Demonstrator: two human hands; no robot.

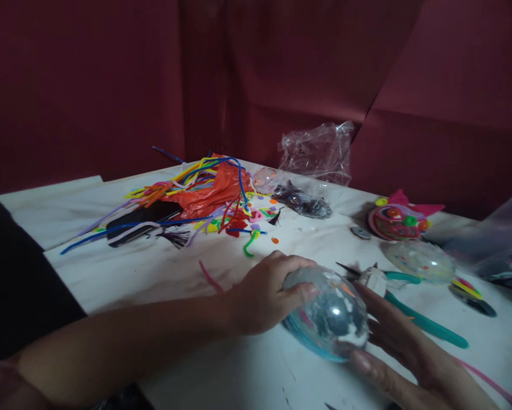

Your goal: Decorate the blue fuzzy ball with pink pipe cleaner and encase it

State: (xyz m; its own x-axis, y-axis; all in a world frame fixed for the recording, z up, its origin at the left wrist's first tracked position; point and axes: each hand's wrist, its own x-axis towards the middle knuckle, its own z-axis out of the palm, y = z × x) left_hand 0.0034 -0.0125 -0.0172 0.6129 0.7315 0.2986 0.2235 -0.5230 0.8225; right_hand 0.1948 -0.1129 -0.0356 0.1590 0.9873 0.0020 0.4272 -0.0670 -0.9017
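Observation:
A clear plastic ball (324, 319) with a bluish lower rim is between my hands above the white table (247, 370). My left hand (259, 296) grips its left side, thumb across the front and fingers over the top. My right hand (409, 347) curves round the right side, its thumb against the lower edge and its fingers partly hidden behind the ball. White and orange patches show on or through the ball. Just beyond my right hand lie pliers with teal handles (430, 324).
Pipe cleaners (191, 176), a red plastic bag (221, 191) and a black phone-like object (140, 222) lie at the back left. Behind stands a crinkled clear bag (318, 151). At right are a decorated ball (396, 219) and another clear ball (422, 262).

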